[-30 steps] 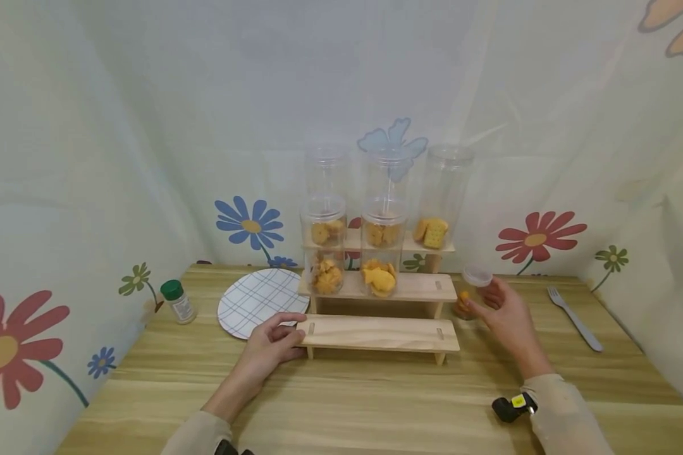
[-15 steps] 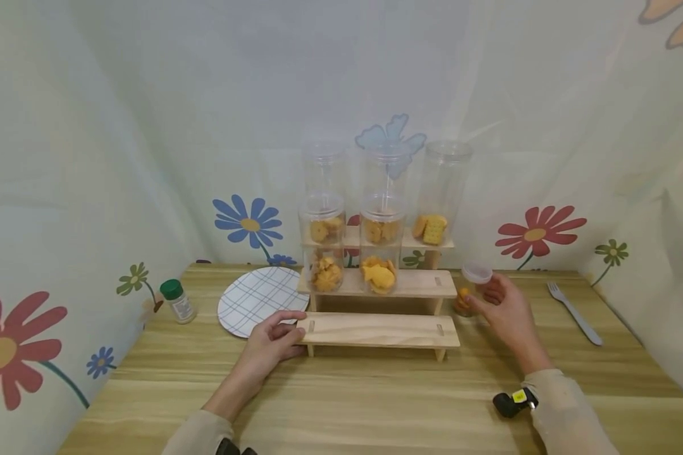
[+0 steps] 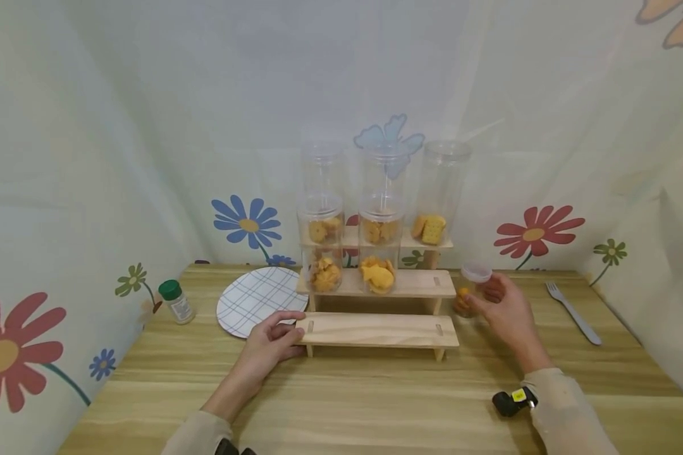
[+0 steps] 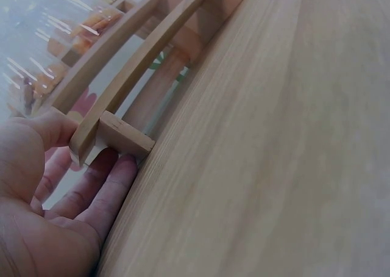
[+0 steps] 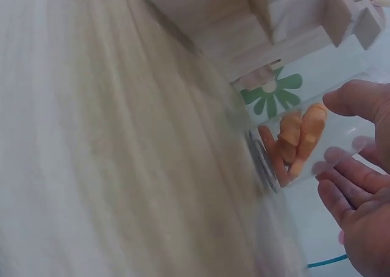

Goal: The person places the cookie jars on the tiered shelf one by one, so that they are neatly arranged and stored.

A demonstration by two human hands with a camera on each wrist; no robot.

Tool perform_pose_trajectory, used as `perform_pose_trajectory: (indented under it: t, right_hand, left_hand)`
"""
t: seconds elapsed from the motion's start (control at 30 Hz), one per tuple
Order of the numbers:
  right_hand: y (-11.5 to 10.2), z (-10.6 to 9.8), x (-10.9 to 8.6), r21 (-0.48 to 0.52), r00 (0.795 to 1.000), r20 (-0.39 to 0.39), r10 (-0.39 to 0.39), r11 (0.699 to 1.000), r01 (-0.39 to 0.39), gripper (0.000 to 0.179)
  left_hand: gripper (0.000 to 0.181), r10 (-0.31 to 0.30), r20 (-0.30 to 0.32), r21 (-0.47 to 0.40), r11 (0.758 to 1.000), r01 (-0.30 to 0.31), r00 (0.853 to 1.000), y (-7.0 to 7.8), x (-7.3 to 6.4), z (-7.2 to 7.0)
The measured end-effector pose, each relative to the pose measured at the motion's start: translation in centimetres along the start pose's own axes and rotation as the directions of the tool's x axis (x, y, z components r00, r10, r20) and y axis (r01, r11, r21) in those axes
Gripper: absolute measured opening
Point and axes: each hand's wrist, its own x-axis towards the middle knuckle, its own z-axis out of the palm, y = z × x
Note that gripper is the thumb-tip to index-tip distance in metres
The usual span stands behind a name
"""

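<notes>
On the left, my left hand (image 3: 270, 344) grips the end of the lowest step of a light wooden tiered shelf (image 3: 381, 328). In the left wrist view, the thumb lies over the board (image 4: 116, 100) and fingertips touch its leg (image 4: 125, 133). To the shelf's right, my right hand (image 3: 506, 309) holds a small clear jar (image 3: 475, 273) with a pale lid. Orange snack pieces (image 5: 295, 143) lie at the jar's bottom, which appears to be on the table. Thumb and fingers are on opposite sides of it. Two jars of crackers (image 3: 378, 272) stand on the middle step.
Taller clear jars (image 3: 441, 189) stand on the top step. A checked plate (image 3: 256, 300) and a green-capped shaker bottle (image 3: 176, 302) are at left. A grey fork (image 3: 573, 313) lies at right. Flowered cloth (image 3: 262, 95) surrounds the wooden table (image 3: 347, 404).
The head view has shifted slightly. The right hand and jar have barely moved, and the left hand keeps its place on the shelf.
</notes>
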Motion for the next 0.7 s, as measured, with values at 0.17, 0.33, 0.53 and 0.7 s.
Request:
perform_pose_trajectory:
  t: [0.17, 0.33, 0.53, 0.7]
  right_hand:
    - [-0.7, -0.9, 0.0, 0.006, 0.998, -0.061, -0.021, 1.000, 0.021, 0.067]
    - [-2.0, -2.2, 0.2, 0.006, 0.987, -0.118, -0.106, 0.994, 0.107, 0.065]
    - [-4.1, -3.2, -0.2, -0.009, 0.975, -0.176, -0.137, 0.990, 0.137, 0.066]
    - [-5.6, -3.3, -1.0, -0.002, 0.958, -0.246, -0.148, 0.988, 0.152, 0.064]
  left_hand:
    - [0.037, 0.001, 0.005, 0.003, 1.000, -0.001, 1.000, 0.1, 0.0, 0.0]
    - [0.038, 0.004, -0.005, 0.004, 1.000, -0.004, 1.000, 0.2, -0.1, 0.0]
    - [0.038, 0.004, -0.012, 0.002, 1.000, -0.004, 1.000, 0.2, 0.0, 0.0]
    - [0.038, 0.002, -0.001, -0.001, 1.000, -0.002, 1.000, 0.1, -0.1, 0.1]
